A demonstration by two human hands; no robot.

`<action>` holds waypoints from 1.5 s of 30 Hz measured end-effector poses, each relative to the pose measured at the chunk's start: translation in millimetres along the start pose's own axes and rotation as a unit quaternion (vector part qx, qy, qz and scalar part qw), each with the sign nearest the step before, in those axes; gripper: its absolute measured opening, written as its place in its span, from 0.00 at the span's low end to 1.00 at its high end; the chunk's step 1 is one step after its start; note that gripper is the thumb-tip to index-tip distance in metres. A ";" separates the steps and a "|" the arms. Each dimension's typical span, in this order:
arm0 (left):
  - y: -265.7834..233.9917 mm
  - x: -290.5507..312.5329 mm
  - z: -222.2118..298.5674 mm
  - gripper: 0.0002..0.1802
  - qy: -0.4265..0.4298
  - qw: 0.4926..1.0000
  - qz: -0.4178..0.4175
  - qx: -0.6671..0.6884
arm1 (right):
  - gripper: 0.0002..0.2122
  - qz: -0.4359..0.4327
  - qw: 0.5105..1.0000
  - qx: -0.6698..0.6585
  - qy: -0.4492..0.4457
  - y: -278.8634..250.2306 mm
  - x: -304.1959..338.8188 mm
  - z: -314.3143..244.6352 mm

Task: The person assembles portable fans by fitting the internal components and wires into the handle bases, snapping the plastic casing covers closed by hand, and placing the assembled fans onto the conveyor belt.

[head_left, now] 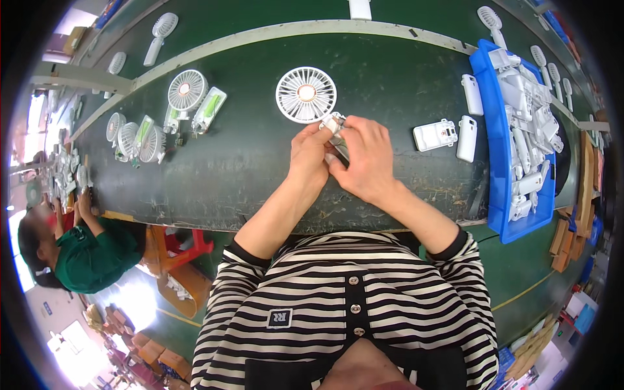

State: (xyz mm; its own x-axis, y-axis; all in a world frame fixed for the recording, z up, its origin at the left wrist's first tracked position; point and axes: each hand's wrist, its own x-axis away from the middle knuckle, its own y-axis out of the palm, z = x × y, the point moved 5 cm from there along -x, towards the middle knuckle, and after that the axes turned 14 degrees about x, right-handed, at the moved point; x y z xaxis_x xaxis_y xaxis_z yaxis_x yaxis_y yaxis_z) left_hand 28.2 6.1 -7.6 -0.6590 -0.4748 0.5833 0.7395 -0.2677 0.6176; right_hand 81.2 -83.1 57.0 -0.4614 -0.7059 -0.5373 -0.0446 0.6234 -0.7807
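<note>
A white handheld fan [306, 95] with a round slatted head lies face up in front of me, its head pointing away. Both my hands meet at its handle end, just below the head. My left hand [309, 155] is closed around the near side of the handle, thumb on top. From the right, my right hand [365, 155] pinches the same part with bent fingers. Between the fingers a small white joint piece shows; the rest of the handle is mostly covered by my hands.
At right stands a blue bin [497, 156] full of white handle shells, with loose white shells [434, 135] beside it. Several partly assembled fans [187, 91] lie at left. A pale rail [286, 30] crosses the green bench. A person in green [97, 257] works at far left.
</note>
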 end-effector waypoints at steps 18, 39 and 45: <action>3.2 -12.4 -5.9 0.09 0.040 0.989 -0.014 0.140 | 0.08 0.072 0.995 -0.075 -0.005 20.8 2.2 18.7; -1.8 3.1 2.9 0.09 -0.067 0.997 -0.030 -0.039 | 0.11 0.006 0.971 -0.016 -0.239 -10.0 0.0 7.0; -4.2 3.6 1.0 0.09 -0.053 0.997 -0.014 -0.049 | 0.11 -0.141 0.953 0.110 -0.245 -6.1 1.0 -0.1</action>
State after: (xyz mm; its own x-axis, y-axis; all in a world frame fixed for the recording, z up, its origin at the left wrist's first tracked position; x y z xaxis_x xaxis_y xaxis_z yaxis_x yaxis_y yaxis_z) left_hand 22.6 6.3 -7.6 -0.6866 -0.3766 0.6219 0.7270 -0.3626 0.5831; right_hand 80.9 -87.6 61.2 0.0126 -0.9409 -0.3385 0.1058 0.3379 -0.9352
